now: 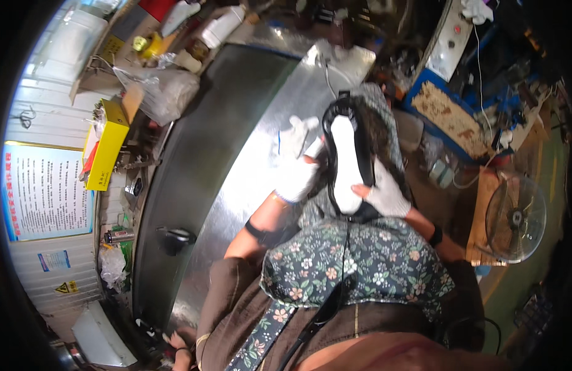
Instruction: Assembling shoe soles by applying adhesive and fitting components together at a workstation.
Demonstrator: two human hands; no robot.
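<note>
A black shoe (pixel 330 133) is held lengthwise over my lap, with a long white sole-shaped face (pixel 346 154) turned up. My left hand (pixel 298 176), in a white glove with bare fingertips, grips its left edge, the fingers partly hidden. On the other side my right hand (pixel 385 193), gloved alike, closes round the lower right part, its thumb pressed on the white face. A loose white glove (pixel 296 135) lies on the shiny metal bench (pixel 249 162) beyond my left hand. Beneath the shoe is my flowered apron (pixel 354 263).
Along the bench runs a dark belt (pixel 202 133), bearing another black shoe (pixel 176 240). A co-worker's hand (pixel 177 344) is at the lower left. A yellow box (pixel 106 145) and plastic bag (pixel 162 93) stand left; a blue-edged tray (pixel 446 114) and fan (pixel 516 217) are right.
</note>
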